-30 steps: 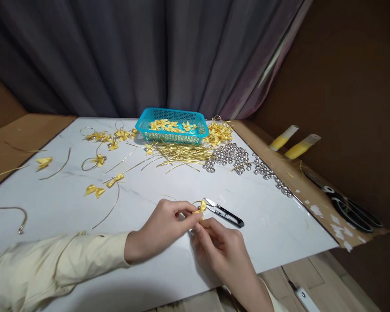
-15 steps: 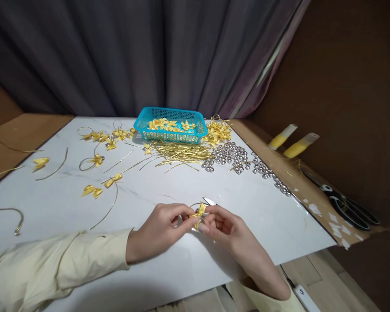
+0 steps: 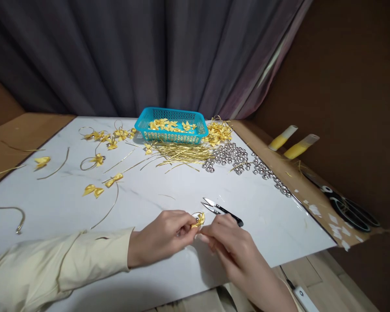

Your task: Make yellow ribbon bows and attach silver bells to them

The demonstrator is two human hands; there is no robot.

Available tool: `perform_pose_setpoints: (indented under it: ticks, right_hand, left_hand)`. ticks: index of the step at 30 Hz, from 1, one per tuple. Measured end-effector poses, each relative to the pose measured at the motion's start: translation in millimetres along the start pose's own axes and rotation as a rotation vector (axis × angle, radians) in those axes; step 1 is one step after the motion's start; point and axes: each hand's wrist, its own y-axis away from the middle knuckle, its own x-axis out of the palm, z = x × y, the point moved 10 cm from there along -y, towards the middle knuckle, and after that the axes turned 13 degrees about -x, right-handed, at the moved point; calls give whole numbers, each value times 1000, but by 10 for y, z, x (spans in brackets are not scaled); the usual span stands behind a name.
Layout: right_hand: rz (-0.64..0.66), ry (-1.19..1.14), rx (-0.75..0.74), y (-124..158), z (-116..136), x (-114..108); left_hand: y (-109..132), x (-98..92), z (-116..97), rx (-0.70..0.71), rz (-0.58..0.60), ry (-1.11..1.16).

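A small yellow ribbon bow (image 3: 199,219), with a silver bead and a loop of cord behind it, is pinched between the thumb and fingers of my left hand (image 3: 169,234). Just to its right, my right hand (image 3: 229,242) is closed in a pinch below the bow. What lies between those fingertips is too small to make out. Thread snips (image 3: 214,206) with black handles lie on the white table just beyond my right hand, their blades apart and pointing left.
A blue basket (image 3: 170,138) with yellow bows stands at the back. Before it lie gold cords (image 3: 182,154), and silver beads (image 3: 230,156) spread rightward. More bows (image 3: 92,190) are scattered at left. Large scissors (image 3: 347,210) and two yellow-and-white tubes (image 3: 300,146) lie along the right edge.
My right hand has turned over and moved down from the bow's upper loop to below it, uncovering the snips' handles. The bow, still in my left hand, has dropped slightly and tilted.
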Motion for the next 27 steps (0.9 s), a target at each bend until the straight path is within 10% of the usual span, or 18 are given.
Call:
perform_pose_setpoints:
  ticks: [6, 27]
  right_hand:
    - [-2, 66, -101, -120, 90, 25]
    - [-160, -162, 247, 46, -279, -164]
  left_hand:
    - [17, 46, 2, 28, 31, -30]
    - [27, -17, -30, 51, -35, -11]
